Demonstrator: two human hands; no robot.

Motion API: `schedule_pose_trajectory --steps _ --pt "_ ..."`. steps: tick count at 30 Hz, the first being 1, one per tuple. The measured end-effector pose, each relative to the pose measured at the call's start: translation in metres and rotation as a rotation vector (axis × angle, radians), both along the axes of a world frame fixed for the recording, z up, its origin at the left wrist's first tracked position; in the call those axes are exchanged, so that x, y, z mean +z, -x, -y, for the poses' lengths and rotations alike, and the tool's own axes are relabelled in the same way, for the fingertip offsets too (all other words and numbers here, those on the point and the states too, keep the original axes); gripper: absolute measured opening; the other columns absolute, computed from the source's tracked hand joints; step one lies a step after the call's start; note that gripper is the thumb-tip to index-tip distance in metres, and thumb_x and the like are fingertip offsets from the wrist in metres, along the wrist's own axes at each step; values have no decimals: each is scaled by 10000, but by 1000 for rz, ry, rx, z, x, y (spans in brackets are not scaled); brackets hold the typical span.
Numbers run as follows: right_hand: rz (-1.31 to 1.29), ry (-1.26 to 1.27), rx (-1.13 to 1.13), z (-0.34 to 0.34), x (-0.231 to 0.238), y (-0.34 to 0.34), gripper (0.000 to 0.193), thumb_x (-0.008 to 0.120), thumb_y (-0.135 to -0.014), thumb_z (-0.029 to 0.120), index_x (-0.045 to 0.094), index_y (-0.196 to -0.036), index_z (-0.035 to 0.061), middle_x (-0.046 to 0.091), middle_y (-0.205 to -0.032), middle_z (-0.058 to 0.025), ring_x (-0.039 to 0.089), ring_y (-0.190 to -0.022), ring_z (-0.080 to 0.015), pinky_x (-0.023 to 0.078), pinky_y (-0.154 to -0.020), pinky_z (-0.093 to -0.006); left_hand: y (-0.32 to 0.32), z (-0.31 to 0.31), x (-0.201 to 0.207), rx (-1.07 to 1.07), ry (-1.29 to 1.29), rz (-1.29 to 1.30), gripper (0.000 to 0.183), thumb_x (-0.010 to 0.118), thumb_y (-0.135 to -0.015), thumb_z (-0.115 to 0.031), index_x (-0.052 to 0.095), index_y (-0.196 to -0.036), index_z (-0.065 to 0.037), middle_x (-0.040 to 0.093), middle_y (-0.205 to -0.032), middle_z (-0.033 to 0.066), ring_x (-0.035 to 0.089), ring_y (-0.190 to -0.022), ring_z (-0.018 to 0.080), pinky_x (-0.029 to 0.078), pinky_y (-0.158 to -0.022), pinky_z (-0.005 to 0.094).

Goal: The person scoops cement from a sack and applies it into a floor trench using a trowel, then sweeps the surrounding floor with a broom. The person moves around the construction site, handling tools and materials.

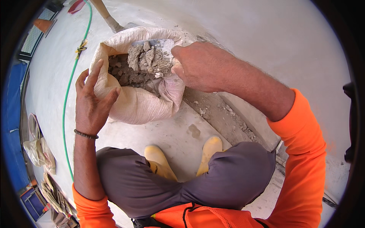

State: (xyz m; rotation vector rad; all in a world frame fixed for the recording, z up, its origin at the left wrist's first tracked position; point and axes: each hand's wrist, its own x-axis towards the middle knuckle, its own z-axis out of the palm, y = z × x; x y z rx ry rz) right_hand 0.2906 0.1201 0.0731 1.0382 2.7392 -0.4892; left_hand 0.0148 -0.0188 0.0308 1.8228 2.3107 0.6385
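Note:
A white woven sack (140, 106) stands on the floor before me, its mouth rolled outward. Grey rubble (146, 60) and brown, soil-like debris fill its opening. My left hand (93, 93) rests against the sack's left side, thumb and fingers spread. At the right rim my right hand (201, 66) is closed, knuckles up; what lies inside its fingers is hidden. A pale bluish-white surface (165, 45) shows beside that hand, behind the rubble; its kind is unclear.
A green hose (68, 91) runs along the floor to the left. Plaster crumbs lie on a ledge (228, 114) by the pale wall (289, 38). My yellow boots (159, 157) are near the sack. Plastic bags (40, 150) and a blue sheet (15, 125) are farther left.

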Motion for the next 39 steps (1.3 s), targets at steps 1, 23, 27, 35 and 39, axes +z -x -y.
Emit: schedule_pose_trajectory --steps 1,23,27,35,39 --pt "27 -134 -3 4 -13 7 250 651 -1011 249 628 -1140 36 675 -939 -151 689 -767 -323 579 -719 -442 0 1 1 -2 10 -11 846 905 -814 -219 523 -1561 -330 411 -1554 246 546 -1376 405 602 -1038 501" --pt "104 37 -622 218 -318 -242 268 651 -993 242 567 -1205 101 645 -1100 -153 723 -964 -358 613 -765 -484 -1 -7 -4 -134 116 100 719 769 -970 -364 473 -1610 -224 486 -1553 199 493 -1443 348 436 -1182 510" --pt "15 58 -732 204 -302 -222 318 681 -987 264 583 -1233 87 666 -1084 -169 710 -966 -392 585 -786 -498 -1 -6 -3 -137 125 8 729 773 -963 -386 476 -1607 -217 487 -1563 209 482 -1454 356 420 -1191 521" --pt "-70 151 -712 95 -329 -194 357 589 -1052 369 589 -1232 61 721 -1060 -227 708 -950 -451 557 -849 -559 -1 -13 -9 -151 144 -9 733 772 -967 -398 474 -1607 -200 487 -1570 214 468 -1470 367 420 -1188 524" --pt "-99 411 -564 72 -328 -195 382 584 -1050 384 612 -1215 40 727 -1049 -224 692 -1017 -440 533 -910 -561 3 -9 -8 -95 156 74 738 767 -971 -415 469 -1608 -191 488 -1569 216 482 -1457 374 442 -1170 528"
